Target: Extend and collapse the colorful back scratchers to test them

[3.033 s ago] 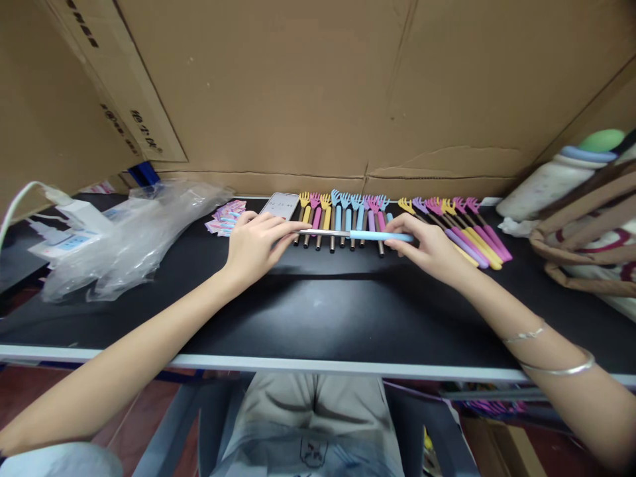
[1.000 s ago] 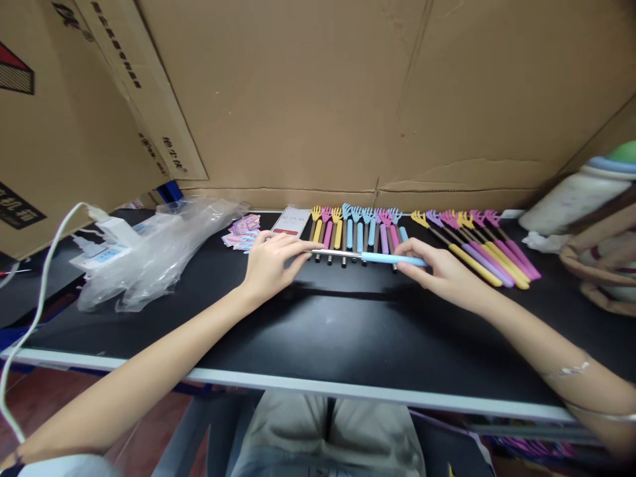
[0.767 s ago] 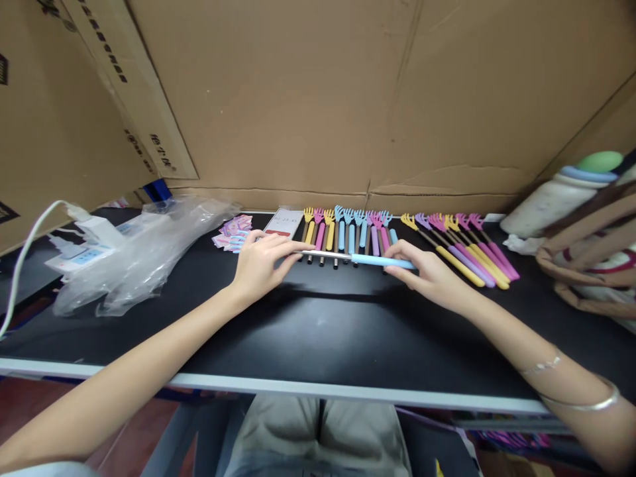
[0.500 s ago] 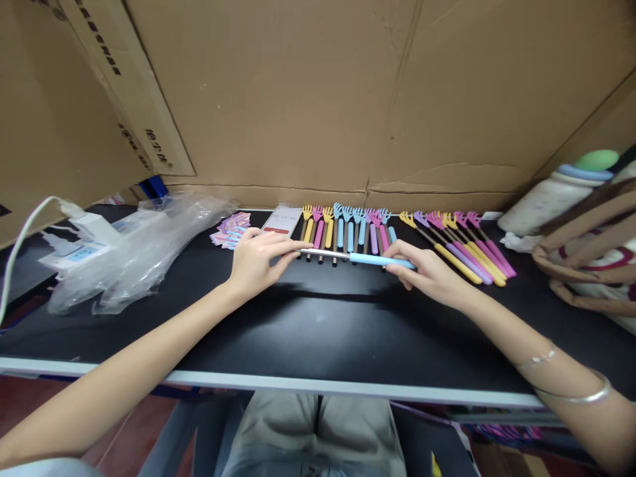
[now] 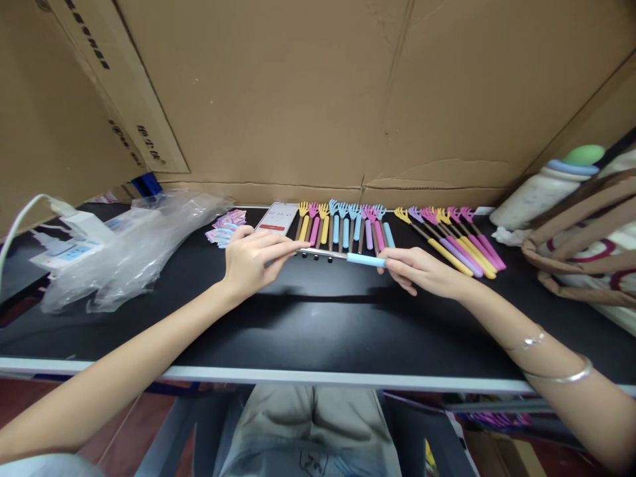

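Note:
Both hands hold one telescopic back scratcher with a blue handle (image 5: 365, 260) crosswise over the black table (image 5: 318, 318). My left hand (image 5: 251, 257) pinches its metal rod end, and my right hand (image 5: 420, 270) grips the blue handle end. Just behind it lies a straight row of coloured back scratchers (image 5: 342, 225), claws pointing to the cardboard wall. A second, slanted group of back scratchers (image 5: 454, 238) lies to the right, beyond my right hand.
A phone (image 5: 277, 217) and small pink cards (image 5: 226, 224) lie behind my left hand. Crumpled clear plastic bags (image 5: 132, 248) and a white charger with cable (image 5: 74, 228) sit at left. A bottle (image 5: 541, 189) and brown-strapped bag (image 5: 586, 245) stand at right. Cardboard (image 5: 318, 93) walls the back.
The scratcher held in both hands has come slightly toward me, off the ends of the row, and looks shorter, with my right hand closer to the left.

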Tool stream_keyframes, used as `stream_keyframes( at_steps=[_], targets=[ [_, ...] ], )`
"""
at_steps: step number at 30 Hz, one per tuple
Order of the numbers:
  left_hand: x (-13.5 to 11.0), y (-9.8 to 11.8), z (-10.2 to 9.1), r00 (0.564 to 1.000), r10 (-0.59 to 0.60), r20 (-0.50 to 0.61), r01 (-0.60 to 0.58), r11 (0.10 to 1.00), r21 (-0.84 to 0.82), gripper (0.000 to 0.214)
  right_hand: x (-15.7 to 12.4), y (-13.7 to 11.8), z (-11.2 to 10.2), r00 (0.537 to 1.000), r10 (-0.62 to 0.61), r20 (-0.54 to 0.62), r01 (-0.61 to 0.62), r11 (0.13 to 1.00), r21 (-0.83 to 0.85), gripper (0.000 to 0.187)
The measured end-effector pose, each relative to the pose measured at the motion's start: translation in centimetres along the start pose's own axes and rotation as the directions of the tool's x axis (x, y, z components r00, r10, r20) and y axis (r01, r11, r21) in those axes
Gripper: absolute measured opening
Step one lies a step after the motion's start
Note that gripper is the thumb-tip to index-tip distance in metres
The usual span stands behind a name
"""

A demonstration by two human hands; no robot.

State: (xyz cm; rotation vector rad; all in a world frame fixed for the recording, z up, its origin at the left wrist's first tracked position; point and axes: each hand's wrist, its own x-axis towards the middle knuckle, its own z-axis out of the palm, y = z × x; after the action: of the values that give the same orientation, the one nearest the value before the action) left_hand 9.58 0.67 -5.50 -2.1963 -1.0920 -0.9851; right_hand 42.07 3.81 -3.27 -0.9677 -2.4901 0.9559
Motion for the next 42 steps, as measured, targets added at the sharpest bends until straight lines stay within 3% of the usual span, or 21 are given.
stream_keyframes(
  at_steps=[5, 9, 15, 18, 32, 38, 42],
  targets=[
    [0.1, 0.1, -0.2, 0.998, 0.062, -0.012, -0.061, 0.996, 0.066, 0.025, 0.2, 0.4, 0.1, 0.999, 0.035, 0.034, -0.038, 0.995, 0.09, 0.041],
    [0.2, 0.4, 0.1, 0.999, 0.053, -0.009, -0.052, 0.996, 0.072, 0.023, 0.4, 0.5, 0.4, 0.993, 0.043, -0.11, -0.041, 0.999, 0.024, 0.036],
    [0.3, 0.9, 0.4, 0.998, -0.041, 0.053, 0.042, 0.999, -0.009, 0.023, 0.4, -0.4, 0.2, 0.944, 0.018, -0.331, -0.043, 0.997, -0.069, 0.027],
    [0.3, 0.9, 0.5, 0.997, -0.063, 0.051, 0.065, 0.997, -0.031, 0.023, 0.4, -0.5, 0.1, 0.922, -0.005, -0.387, -0.033, 0.995, -0.091, 0.026],
    [0.2, 0.5, 0.2, 0.999, -0.02, 0.047, 0.022, 0.999, -0.036, 0.021, 0.3, -0.3, 0.8, 0.985, 0.11, -0.13, -0.076, 0.968, 0.238, 0.036],
    [0.3, 0.8, 0.4, 0.982, -0.139, 0.129, 0.153, 0.983, -0.099, 0.021, 0.7, -0.6, 1.0, 0.955, 0.153, -0.252, -0.062, 0.941, 0.333, 0.034],
    [0.3, 0.7, 0.7, 0.956, -0.216, 0.2, 0.244, 0.961, -0.126, 0.02, 0.8, -0.9, 0.7, 0.922, 0.255, -0.291, -0.083, 0.865, 0.494, 0.032]
  ],
)
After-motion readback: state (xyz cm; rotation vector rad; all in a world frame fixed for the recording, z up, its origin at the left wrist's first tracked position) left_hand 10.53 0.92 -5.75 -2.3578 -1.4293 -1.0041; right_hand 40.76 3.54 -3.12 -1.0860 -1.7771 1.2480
